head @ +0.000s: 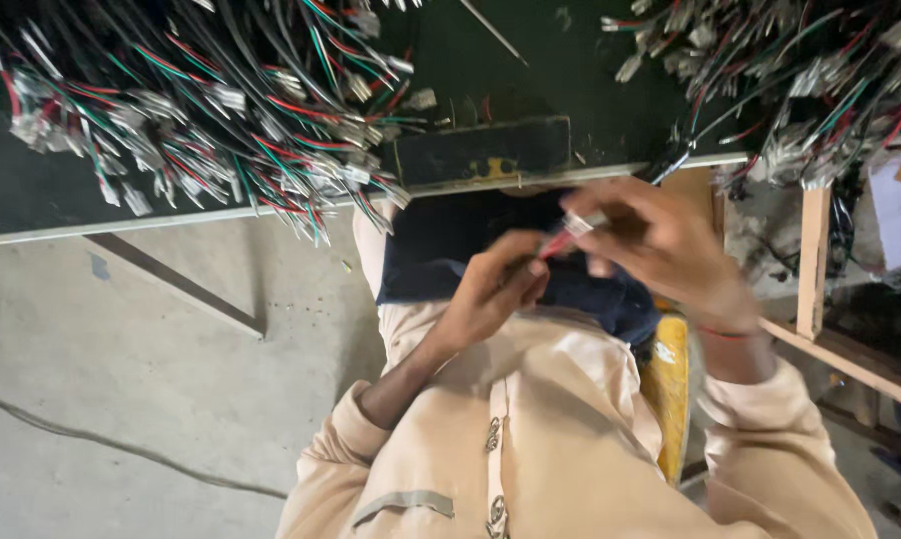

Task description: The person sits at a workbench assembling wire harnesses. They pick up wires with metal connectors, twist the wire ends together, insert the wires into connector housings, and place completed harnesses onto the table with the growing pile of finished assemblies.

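Note:
My left hand point(495, 284) pinches the lower end of a thin red wire point(557, 243) just above my lap. My right hand point(660, 245) holds the small white plastic connector point(578, 224) at the wire's upper end between thumb and fingertips. The two hands almost meet, right below the edge of the dark green worktable point(530, 70). A red thread circles my right wrist. A dark blue cloth point(440, 250) lies across my lap beneath the hands.
Two big heaps of wire harnesses with white connectors lie on the table, one at the left point(221, 110) and one at the right point(800, 80). A flat black block point(480, 150) sits at the table edge. A wooden frame point(815, 265) stands at the right, with concrete floor point(121, 349) at the left.

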